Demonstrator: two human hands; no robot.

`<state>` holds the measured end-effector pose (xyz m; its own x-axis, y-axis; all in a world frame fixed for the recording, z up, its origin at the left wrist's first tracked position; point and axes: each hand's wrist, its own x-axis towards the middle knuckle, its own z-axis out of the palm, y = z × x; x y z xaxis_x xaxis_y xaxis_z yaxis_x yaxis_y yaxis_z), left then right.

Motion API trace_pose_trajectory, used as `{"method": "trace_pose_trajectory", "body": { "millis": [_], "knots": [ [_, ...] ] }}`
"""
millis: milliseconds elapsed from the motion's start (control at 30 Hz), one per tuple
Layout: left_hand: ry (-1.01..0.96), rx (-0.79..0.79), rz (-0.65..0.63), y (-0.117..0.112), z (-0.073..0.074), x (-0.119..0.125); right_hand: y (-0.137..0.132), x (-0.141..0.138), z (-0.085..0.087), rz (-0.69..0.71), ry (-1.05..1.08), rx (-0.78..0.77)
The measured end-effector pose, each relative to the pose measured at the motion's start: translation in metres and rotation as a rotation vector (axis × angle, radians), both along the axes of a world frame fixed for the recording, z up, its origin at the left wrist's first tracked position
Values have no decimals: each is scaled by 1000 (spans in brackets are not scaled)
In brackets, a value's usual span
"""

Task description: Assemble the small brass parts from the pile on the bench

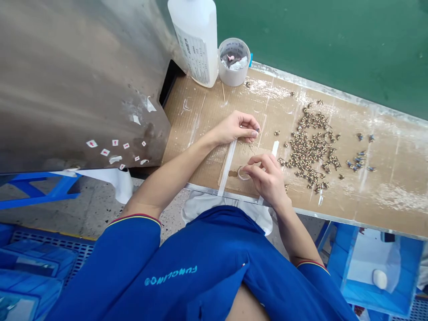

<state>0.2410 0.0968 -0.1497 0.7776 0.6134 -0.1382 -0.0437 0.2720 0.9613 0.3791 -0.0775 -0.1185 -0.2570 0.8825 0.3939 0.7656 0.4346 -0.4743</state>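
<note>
My right hand point(265, 178) pinches a small clear ring point(243, 174) between its fingertips, just above the cardboard bench top point(384, 196). My left hand point(237, 127) rests farther back with its fingers curled, and I cannot tell whether it holds anything small. A white strip point(227, 167) lies on the cardboard beside the ring, and a shorter white strip point(275, 148) lies to the right of my right hand. Right of my hands spreads a loose heap of small brass parts point(309, 151). Several small blue-grey parts point(357, 160) lie beyond it.
A large white plastic bottle point(197, 40) and a small white cup point(234, 60) holding tissue stand at the back. A dented metal cabinet point(83, 89) with small stickers rises at the left. A green wall point(327, 35) runs behind the bench. Blue crates lie below.
</note>
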Motion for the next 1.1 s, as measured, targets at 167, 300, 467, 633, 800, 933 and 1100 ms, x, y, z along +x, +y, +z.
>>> {"method": "trace_pose_trajectory", "body": {
  "millis": [167,300,467,633,800,933,1100],
  "knots": [
    [16,24,-23,-2,-1,0,1,5,5,64,-41,-58],
    [16,75,-24,-5,0,1,4,10,11,113,127,-164],
    [71,114,-36,-8,1,2,18,25,19,-54,403,-213],
    [101,203,-32,-11,0,4,35,36,9,-395,493,-10],
    [132,333,-40,-12,2,4,42,36,-9,-482,492,23],
    [143,365,-64,-11,4,3,44,36,-15,-494,471,-16],
    [145,370,-73,-11,3,2,45,35,-16,-481,455,-37]
  ]
}}
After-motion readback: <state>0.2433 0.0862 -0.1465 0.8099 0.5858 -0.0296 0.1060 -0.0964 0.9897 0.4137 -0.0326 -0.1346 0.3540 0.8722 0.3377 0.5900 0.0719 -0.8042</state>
